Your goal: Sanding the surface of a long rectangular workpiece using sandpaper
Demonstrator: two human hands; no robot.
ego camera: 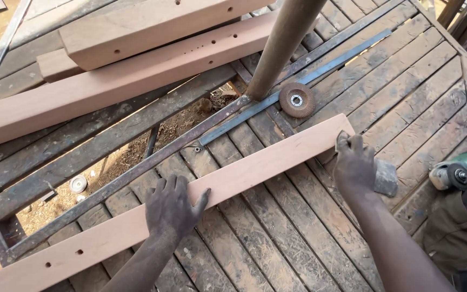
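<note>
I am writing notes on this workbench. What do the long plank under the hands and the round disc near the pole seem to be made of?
Plank: looks like wood, pale reddish, smooth and unpainted, with drilled holes. Disc: probably an abrasive flap disc, brown overlapping flaps around a shiny metal centre.

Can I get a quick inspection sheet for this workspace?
Surface: slatted wood tabletop in a metal frame, dirty, with an open gap showing ground.
Job's things: long plank lying diagonally, with drilled holes near its lower-left end.
Clutter: flap disc, two more planks, grey block, angle grinder.
Hands: left hand flat on the plank; right hand gripping its far end.
Cables: nothing seen.
Surroundings: metal pole, bare earth.
</note>
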